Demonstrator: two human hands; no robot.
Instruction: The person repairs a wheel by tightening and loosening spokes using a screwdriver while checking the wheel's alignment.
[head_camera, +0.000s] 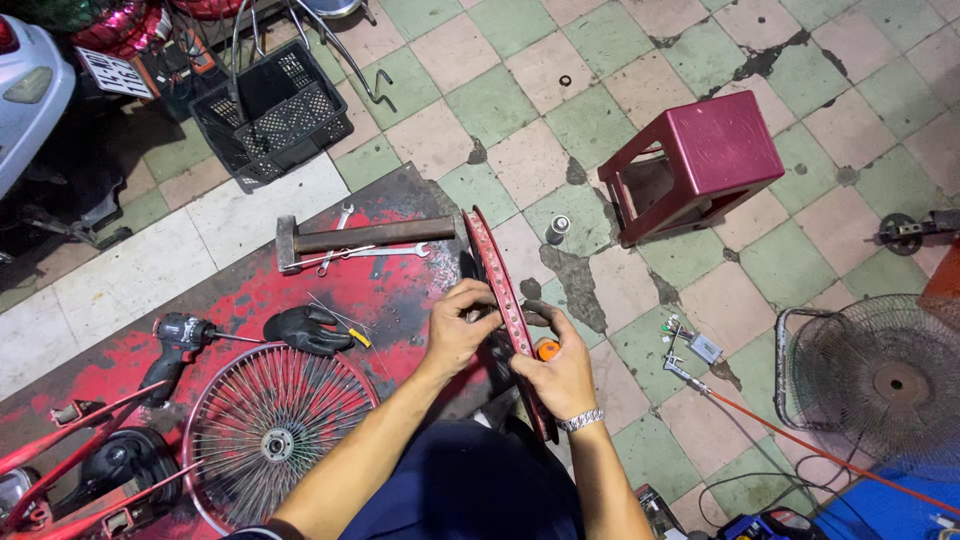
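A red wheel rim (492, 262) stands on edge between my knees, running from the mat toward me. My left hand (457, 327) grips its left side, fingers curled over the edge. On the right side my right hand (560, 372), with a metal watch at the wrist, pinches the rim. A small orange object (546, 349) shows just beyond my right fingers. A spoked wheel (268, 437) lies flat on the red mat (250, 300) to my left.
On the mat lie a hammer (350, 238), wrenches (372, 254), a black glove (306, 328) and a cordless drill (176, 345). A dark red stool (692, 165) lies tipped on the tiles. A black crate (272, 112) sits far left, a fan guard (880, 375) at right.
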